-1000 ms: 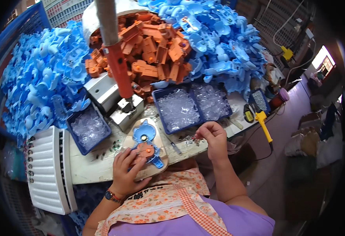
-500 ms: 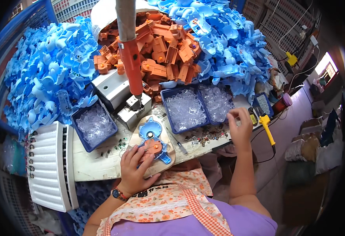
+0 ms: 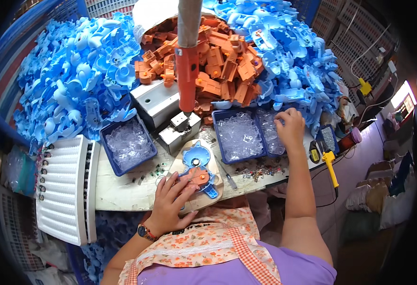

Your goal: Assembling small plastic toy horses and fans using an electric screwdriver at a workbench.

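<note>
On a wooden fixture board [image 3: 217, 190] lies a blue plastic shell half [image 3: 196, 156] with an orange plastic housing [image 3: 200, 176] set in it. My left hand [image 3: 170, 204] rests on the near left part of the housing, fingers spread and thumb apart. At the right, my right hand [image 3: 291, 129] is over the far bin of clear plastic parts [image 3: 269, 127], fingers curled and thumb near the index finger. What those fingertips hold, if anything, is hidden. Beside it stands another blue bin of clear parts [image 3: 239, 135].
An orange power screwdriver [image 3: 187, 80] hangs over a metal block [image 3: 180, 135]. Blue shells [image 3: 80, 80] and orange housings [image 3: 218, 61] pile up behind. A third bin [image 3: 127, 147] and white foam trays [image 3: 63, 190] stand left; a yellow soldering iron [image 3: 331, 167] lies right.
My right hand has moved forward and left over the bin of clear parts. My left hand stays on the orange housing. The whole view has shifted slightly.
</note>
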Available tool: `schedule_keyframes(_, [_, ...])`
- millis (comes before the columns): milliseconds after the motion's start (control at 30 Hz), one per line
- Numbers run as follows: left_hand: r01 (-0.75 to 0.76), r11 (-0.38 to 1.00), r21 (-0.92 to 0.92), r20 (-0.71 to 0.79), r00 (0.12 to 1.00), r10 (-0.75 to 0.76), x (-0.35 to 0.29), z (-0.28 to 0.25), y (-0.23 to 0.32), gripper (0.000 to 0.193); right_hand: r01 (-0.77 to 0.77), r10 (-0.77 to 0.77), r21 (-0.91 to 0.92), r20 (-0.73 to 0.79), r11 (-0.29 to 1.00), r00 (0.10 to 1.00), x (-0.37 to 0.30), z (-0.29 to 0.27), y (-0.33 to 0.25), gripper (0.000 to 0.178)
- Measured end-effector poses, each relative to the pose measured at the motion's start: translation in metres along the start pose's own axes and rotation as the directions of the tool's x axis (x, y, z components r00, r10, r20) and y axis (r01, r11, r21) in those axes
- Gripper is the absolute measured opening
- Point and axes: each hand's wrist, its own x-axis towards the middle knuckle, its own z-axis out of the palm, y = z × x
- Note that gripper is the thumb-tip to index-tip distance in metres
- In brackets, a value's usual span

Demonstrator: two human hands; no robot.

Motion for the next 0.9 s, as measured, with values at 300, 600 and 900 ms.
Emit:
schedule_keyframes(300, [-0.016, 0.989, -0.145, -0.039, 0.999, 0.010, 0.004, 0.001, -0.017, 0.064, 0.309, -0.490, 0.590, 0.171, 0.746, 0.855, -0.069, -0.045, -0.092, 0.016])
schedule_keyframes(600, [-0.018, 0.977, -0.214, -0.074, 0.997, 0.002, 0.000, 0.004, -0.022, 0.061, 0.364, -0.598, 0.586, 0.269, 0.724, 0.755, -0.077, -0.044, -0.141, 0.026])
schedule_keyframes(900, [-0.053, 0.964, -0.260, -0.111, 0.993, 0.025, -0.001, 0.005, -0.028, 0.059, 0.402, -0.567, 0.430, 0.382, 0.808, 0.730, -0.074, -0.048, -0.151, 0.024])
